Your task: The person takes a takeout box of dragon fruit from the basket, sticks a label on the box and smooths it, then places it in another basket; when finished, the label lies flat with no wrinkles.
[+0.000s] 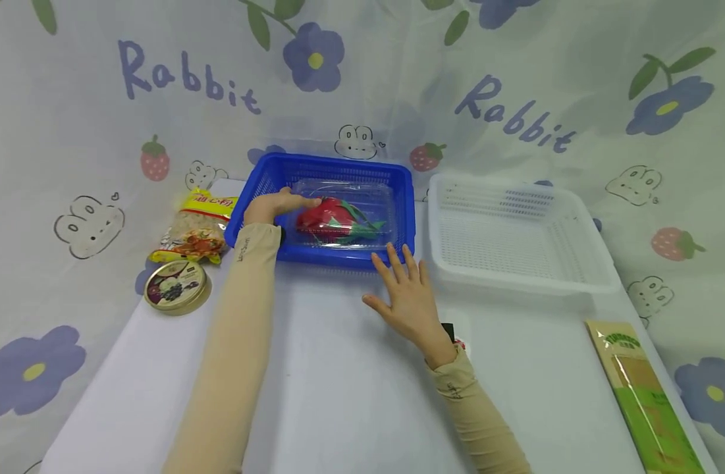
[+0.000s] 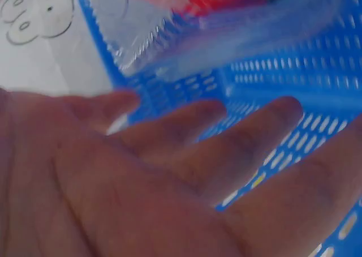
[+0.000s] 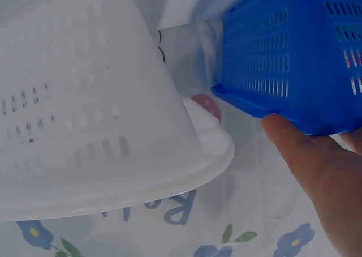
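A person's two hands are working at a blue basket (image 1: 323, 172) sitting at the far middle of a white desk (image 1: 338, 395) draped in a cloth printed with flowers, rabbits and strawberries. An empty white basket (image 1: 575, 263) is standing just to its right, close beside it without clearly touching. At the desk's left edge a yellow snack bag (image 1: 197, 227) is lying beside a round gold tin (image 1: 175, 286); a flat green-and-tan packet (image 1: 646, 395) is lying at the near right, cut off by the frame.

Inside the blue basket a clear plastic clamshell box (image 1: 362, 197) is lying flat, holding something red with green leaves, its make hard to tell through the glare.

The left hand (image 1: 273, 205) is reaching over the basket's left rim, fingers loosely extended against the box's left end; whether they are gripping it cannot be told, and the left wrist view is blurred. The right hand (image 1: 406, 296) is resting open on the desk, straight fingers (image 3: 288, 135) touching the basket's near wall.
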`<state>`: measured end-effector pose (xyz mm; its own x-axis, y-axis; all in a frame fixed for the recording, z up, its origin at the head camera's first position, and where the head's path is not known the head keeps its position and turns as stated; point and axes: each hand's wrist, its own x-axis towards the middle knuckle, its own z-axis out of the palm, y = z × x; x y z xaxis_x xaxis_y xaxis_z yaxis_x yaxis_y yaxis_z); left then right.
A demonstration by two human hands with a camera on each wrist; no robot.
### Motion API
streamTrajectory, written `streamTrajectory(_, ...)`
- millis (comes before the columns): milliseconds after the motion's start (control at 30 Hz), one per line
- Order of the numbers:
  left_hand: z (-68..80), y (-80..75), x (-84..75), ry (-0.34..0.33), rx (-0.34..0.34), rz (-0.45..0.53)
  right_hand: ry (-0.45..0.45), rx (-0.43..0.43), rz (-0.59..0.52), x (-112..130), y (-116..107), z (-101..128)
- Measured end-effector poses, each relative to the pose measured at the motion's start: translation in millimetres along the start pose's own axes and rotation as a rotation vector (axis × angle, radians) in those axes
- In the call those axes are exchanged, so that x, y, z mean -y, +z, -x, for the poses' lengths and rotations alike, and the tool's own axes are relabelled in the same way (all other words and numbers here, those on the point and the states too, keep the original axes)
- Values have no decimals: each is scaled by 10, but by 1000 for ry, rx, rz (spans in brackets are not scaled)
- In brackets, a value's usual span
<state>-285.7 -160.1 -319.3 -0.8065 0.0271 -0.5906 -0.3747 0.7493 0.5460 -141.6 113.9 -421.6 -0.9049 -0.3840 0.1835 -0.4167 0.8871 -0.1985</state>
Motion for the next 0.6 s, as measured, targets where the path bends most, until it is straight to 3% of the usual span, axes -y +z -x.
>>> streamTrajectory(133, -87, -29, -42, -9, 1, -8, -4, -13, 19, -7, 26, -5)
streamTrajectory(367, -314, -25, 26, -35, 45, 124, -22, -59, 3, -20, 111, 14)
streamTrajectory(600, -407, 12, 14, -52, 81, 206, -46, -116, 2, -80, 126, 27)
